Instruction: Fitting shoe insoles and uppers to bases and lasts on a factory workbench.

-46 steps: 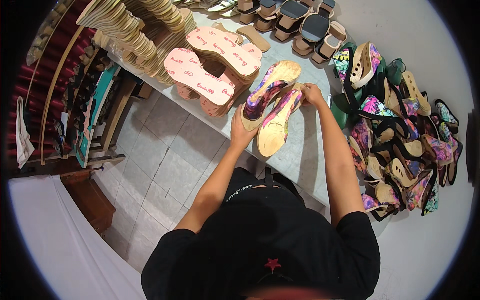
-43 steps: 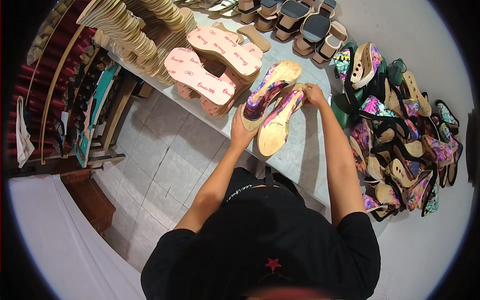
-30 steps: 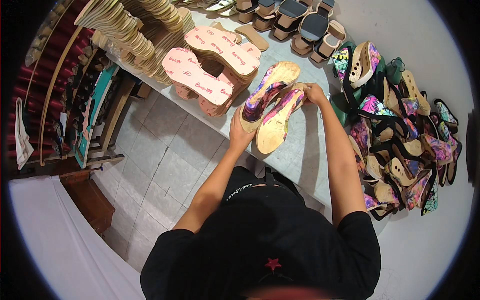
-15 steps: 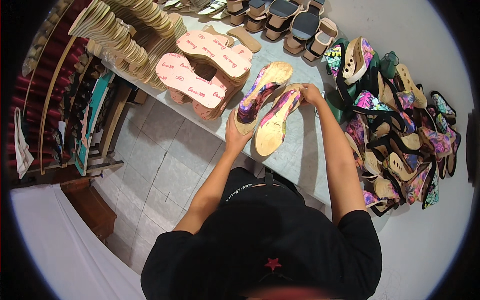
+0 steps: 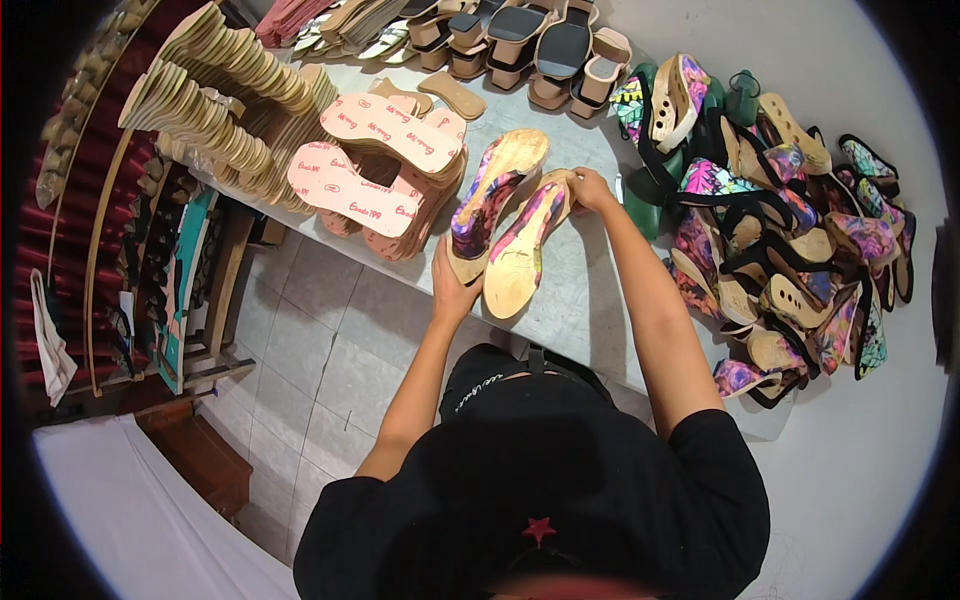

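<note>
Two unfinished wedge sandals with tan undersides and purple-pink patterned fabric folded over their edges lie side by side, soles up, above the table (image 5: 590, 330). My left hand (image 5: 455, 288) is closed around the near end of the left sandal (image 5: 500, 185), its fingers partly hidden beneath. At the far end of the right sandal (image 5: 518, 262), my right hand (image 5: 592, 190) pinches the narrow tip. The near, broad end of that sandal points toward me, close to the table's front edge.
Pink printed sole pieces (image 5: 355, 190) are stacked left of the sandals, beside rows of tan soles (image 5: 190, 120). Block-heeled sandals (image 5: 515, 35) line the back. A heap of colourful wedge shoes (image 5: 790, 240) stands at right. A wooden rack (image 5: 215, 290) is at far left.
The whole view has shifted and turned slightly, so the table's contents sit further left. Both hands keep their hold on the sandals, which have hardly moved against the table.
</note>
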{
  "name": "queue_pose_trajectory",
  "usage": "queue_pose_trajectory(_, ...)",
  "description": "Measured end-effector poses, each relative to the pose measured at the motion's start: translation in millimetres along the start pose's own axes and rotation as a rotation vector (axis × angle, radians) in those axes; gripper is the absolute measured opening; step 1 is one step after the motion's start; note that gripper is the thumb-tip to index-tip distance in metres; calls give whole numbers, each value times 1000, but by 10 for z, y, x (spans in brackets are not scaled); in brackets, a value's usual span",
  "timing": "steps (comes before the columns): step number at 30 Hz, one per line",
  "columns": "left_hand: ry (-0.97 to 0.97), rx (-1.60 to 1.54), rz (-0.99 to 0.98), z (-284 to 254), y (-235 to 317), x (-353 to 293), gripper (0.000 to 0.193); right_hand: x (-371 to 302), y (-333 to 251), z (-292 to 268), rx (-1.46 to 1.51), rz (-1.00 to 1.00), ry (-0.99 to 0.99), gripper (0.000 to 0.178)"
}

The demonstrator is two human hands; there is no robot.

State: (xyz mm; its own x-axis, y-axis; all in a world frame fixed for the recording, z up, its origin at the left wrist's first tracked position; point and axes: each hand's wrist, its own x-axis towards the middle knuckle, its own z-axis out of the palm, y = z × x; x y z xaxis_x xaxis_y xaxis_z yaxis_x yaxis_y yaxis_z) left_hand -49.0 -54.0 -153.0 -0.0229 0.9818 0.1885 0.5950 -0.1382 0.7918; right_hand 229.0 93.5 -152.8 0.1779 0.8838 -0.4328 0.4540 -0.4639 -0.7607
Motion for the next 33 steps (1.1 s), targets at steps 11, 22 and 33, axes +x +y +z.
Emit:
queue_pose_trajectory(11,400,148,342,-234,126,-955,37,-1050,423,-344,-572,-350,876,60)
queue_pose_trajectory(22,238,-408,836,522,1793,-142,27,-914,682,-600,-345,-37,683,87)
queue_pose_trajectory(33,-820,-340,96,1957,1655,-51,55,-2376,1443,-1162,-116,-494,1042,30)
